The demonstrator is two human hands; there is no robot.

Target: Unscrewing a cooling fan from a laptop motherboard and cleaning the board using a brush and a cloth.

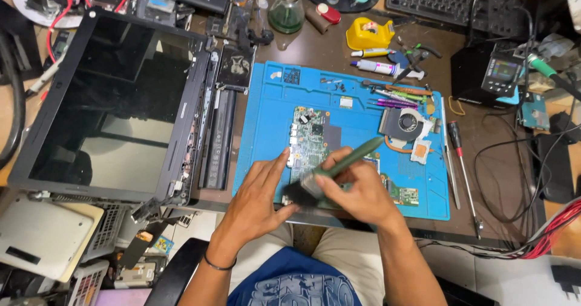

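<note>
- Two hands work over a green circuit board (310, 138) lying on a blue mat (266, 130); the board's near end is hidden beneath them.
- The brush (330, 173) has its dark bristle end blurred, at about 8 o'clock from the right hand, so whether the bristles touch the board is hard to make out.
- The right hand (357, 191) is closed around the brush's green handle, which slants up toward 2 o'clock.
- The left hand (257, 197) lies flat and open, fingers stretched toward 1 o'clock, fingertips at the board's left edge.
- At 2 o'clock from the board sits a cooling fan (408, 124); at 9 o'clock, an opened laptop (115, 100), partly cut off by clutter.
</note>
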